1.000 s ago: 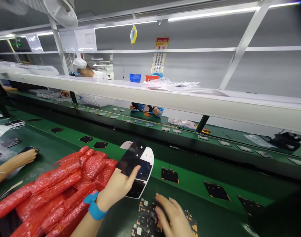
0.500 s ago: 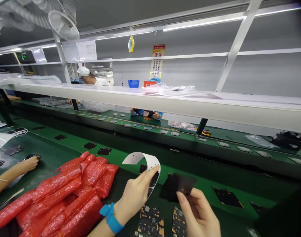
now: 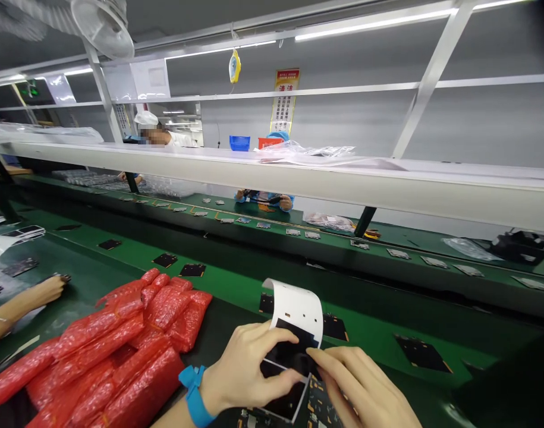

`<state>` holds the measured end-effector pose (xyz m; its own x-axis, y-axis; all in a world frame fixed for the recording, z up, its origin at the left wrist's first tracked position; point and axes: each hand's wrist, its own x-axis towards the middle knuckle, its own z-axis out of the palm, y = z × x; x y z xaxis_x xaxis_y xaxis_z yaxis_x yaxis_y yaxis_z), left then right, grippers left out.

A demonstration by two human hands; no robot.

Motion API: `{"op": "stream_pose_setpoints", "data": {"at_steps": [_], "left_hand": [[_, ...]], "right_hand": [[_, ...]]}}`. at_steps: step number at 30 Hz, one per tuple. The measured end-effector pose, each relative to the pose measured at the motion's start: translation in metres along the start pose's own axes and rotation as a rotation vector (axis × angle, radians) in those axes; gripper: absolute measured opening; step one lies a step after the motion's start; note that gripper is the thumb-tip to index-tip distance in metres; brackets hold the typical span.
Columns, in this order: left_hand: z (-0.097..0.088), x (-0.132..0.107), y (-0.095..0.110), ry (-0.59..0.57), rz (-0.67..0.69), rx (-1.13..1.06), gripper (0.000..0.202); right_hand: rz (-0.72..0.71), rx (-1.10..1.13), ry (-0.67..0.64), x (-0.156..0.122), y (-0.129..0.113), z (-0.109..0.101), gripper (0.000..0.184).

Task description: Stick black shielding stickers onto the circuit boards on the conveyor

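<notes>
My left hand [image 3: 247, 371], with a blue wrist strap [image 3: 194, 392], pinches a curled white backing sheet [image 3: 298, 309] that carries black film pieces [image 3: 289, 353]. My right hand [image 3: 361, 386] meets it from the right, its fingertips pinched on the edge of a black film on the sheet. Both hands hover over circuit boards [image 3: 318, 404] lying on the dark green bench, mostly hidden beneath them.
A heap of red bubble-wrap bags [image 3: 106, 351] lies at my left. Black parts [image 3: 421, 353] ride the green conveyor [image 3: 236, 285]. Another person's hand [image 3: 44, 291] works at far left. Beyond a white shelf [image 3: 343, 178], other workers sit opposite.
My left hand drew the white sheet down and nearer. My right hand, which held a black piece apart half a second ago, has come over to the sheet and now pinches film on it.
</notes>
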<state>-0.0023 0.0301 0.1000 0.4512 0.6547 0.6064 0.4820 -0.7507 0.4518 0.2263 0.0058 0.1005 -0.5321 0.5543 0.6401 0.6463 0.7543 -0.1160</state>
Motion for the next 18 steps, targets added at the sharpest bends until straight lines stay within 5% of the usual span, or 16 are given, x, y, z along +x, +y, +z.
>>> {"op": "stream_pose_setpoints", "data": {"at_steps": [3,11,18], "left_hand": [[0.006,-0.001,-0.002,0.062,0.073,0.043,0.018],[0.007,-0.002,-0.01,0.221,0.059,-0.084,0.022],[0.012,-0.003,-0.013,0.289,-0.001,-0.116,0.019]], "right_hand": [[0.063,0.123,0.064,0.002,-0.001,-0.001,0.033],[0.7,0.761,0.357,0.011,-0.015,0.017,0.026],[0.553,0.681,0.443,0.01,-0.003,0.023,0.018]]}}
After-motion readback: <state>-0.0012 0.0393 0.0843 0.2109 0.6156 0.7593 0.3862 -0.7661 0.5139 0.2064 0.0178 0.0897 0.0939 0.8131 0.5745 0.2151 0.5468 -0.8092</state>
